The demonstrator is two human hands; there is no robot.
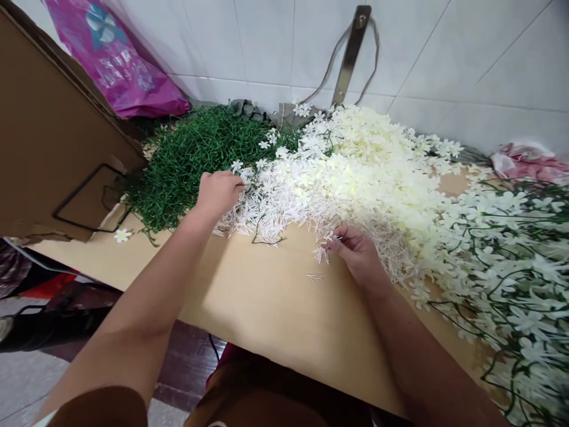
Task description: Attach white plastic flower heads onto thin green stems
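My left hand reaches over the right edge of a heap of green plastic stems, beside white artificial flower heads. Its fingers are curled, and their tips are partly hidden, so I cannot make out what is between them. My right hand pinches a few thin white sticks, like flower stamens, at the front of a pile of such white sticks. More sticks lie loose on the tabletop just below. Behind both hands spreads a large heap of cream-white artificial flower heads.
Finished-looking white flowers on green stems are heaped at the right. A cardboard box stands at the left, with a pink plastic bag behind it. A metal strip leans on the tiled wall. The brown tabletop ends near my body.
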